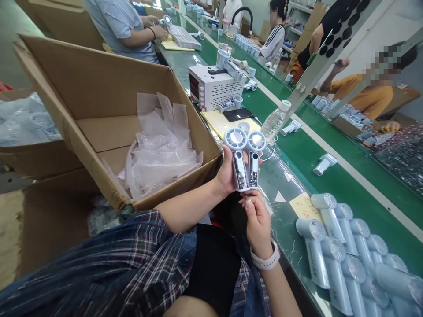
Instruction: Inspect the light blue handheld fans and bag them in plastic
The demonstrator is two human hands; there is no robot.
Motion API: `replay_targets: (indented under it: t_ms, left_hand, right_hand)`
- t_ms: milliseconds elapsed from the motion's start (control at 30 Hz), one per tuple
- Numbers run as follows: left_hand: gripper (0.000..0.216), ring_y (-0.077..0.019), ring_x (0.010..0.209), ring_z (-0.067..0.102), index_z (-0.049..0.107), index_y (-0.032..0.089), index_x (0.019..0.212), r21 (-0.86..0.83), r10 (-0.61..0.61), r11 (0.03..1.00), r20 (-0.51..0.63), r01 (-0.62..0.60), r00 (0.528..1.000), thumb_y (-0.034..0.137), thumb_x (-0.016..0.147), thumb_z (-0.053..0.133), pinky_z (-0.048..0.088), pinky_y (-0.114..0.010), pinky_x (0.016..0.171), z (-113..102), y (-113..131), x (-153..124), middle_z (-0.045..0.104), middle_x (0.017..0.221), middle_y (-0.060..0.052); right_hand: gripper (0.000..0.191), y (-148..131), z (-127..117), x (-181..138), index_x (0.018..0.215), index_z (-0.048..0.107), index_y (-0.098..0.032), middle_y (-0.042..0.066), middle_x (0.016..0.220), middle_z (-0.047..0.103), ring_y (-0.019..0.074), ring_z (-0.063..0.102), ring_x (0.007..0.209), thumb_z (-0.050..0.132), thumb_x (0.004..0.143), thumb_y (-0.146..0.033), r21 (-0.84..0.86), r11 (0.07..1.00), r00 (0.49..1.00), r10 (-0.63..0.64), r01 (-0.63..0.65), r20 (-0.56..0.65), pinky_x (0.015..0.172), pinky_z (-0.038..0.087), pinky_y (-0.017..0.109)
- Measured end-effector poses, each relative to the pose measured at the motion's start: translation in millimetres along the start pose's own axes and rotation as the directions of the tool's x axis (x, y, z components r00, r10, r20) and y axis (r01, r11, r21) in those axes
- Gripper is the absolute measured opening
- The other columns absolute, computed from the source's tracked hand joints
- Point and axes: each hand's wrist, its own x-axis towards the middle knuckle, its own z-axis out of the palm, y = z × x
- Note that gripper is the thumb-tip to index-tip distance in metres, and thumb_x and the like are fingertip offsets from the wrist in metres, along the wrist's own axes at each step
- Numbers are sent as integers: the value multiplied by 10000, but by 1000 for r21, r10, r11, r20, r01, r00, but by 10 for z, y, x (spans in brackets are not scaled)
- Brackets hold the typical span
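left hand (227, 172) is wrapped part-closed around two handheld fans, thumb in front, fingertips showing past the far side. right hand (258, 215) is just under them, fingers curled, thumb close to the index finger at the handle ends; can't tell if it pinches some small part or only touches.

the left fan (240, 169) and the right fan (253, 169) are side by side, heads up, just past the edge of the surface (280, 220), in front of the person. handle fronts look open, inner parts showing. step in hand looks like handling or checking at the lower ends of the open handles; next move calls for a steady left grip and fine fingertip work by the right, without knocking the bare insides.

outward: clear bottle (276, 119), dark phone (238, 115) on yellow paper, white power unit (213, 83) with fan parts on top. right side: finished-looking fans (343, 251) standing tilted in close rows, handwritten note (306, 206) beside them. a lone fan (325, 164) lies on the green strip beyond. left: cardboard box (99, 88) with translucent pouches (161, 149) inside. past the box, a co-worker in light blue holds another fan (166, 20). more people further off.
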Motion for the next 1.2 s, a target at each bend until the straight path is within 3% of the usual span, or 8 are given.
replay_targets:
  t_ms: [233,400,600,767,867,967,1067,1200]
  left_hand:
    - [741,-346,1147,685,626,169,663,99,40,994,111,-51,993,904,591,689,606,-367,823,49,-45,-122,747,1071,-111]
    - [737,-360,1138,684,657,165,696,115,63,990,162,-82,985,884,554,737,596,-394,858,-17,-178,-187,755,1079,-134]
    - [706,-334,1106,704,655,162,783,8,-7,1000,-35,7,999,820,569,796,585,-410,925,-13,-105,-75,759,1050,-106]
    - [606,-310,1000,721,712,149,1030,144,9,990,-42,-3,999,616,668,848,575,-400,880,8,-12,-140,765,996,-96]
    - [578,-283,960,714,732,134,1032,354,-134,933,196,57,971,519,643,917,554,-362,866,47,15,-284,750,976,-101]
    - [592,-304,1075,687,740,134,1055,467,-275,878,319,103,907,490,627,941,527,-388,960,72,55,-359,734,1094,-127]
    - [553,-284,1093,681,724,157,1074,426,-255,896,265,125,930,569,729,857,523,-415,990,49,80,-337,728,1110,-121]
    - [552,-182,766,673,614,171,972,257,-240,945,135,200,961,697,825,699,579,-371,773,28,27,-296,687,872,-50]
  right_hand:
    - [410,79,89,-64,698,552,-215,-46,535,509,114,473,486,570,999,-493,320,924,968,242,-207,-72,505,392,236]
    - [449,174,198,-140,684,489,-220,-76,485,443,85,364,396,575,991,-536,459,855,940,324,-243,-107,404,273,215]
    - [390,81,-145,-40,750,583,-203,49,890,667,189,631,864,497,1024,-467,53,996,991,75,-70,-107,843,508,353]
    - [324,-53,-506,31,1190,634,-188,172,1546,442,335,357,1483,575,968,-417,-411,910,882,-155,-47,-444,1211,243,578]
    - [477,-13,-476,-8,1380,546,-219,159,1492,537,318,483,1411,617,953,-420,-136,990,953,-9,-34,-303,1162,365,558]
    - [319,60,-440,-76,1170,665,-237,82,1164,733,255,690,1066,740,892,-375,194,980,963,91,-41,-255,994,519,449]
    - [332,96,-542,-98,1101,688,-243,39,1009,750,221,709,900,807,834,-401,331,943,912,171,-42,-373,903,556,417]
    - [329,65,-738,-73,1102,670,-278,-9,898,719,197,702,781,794,832,-421,496,868,849,278,-21,-450,757,600,402]
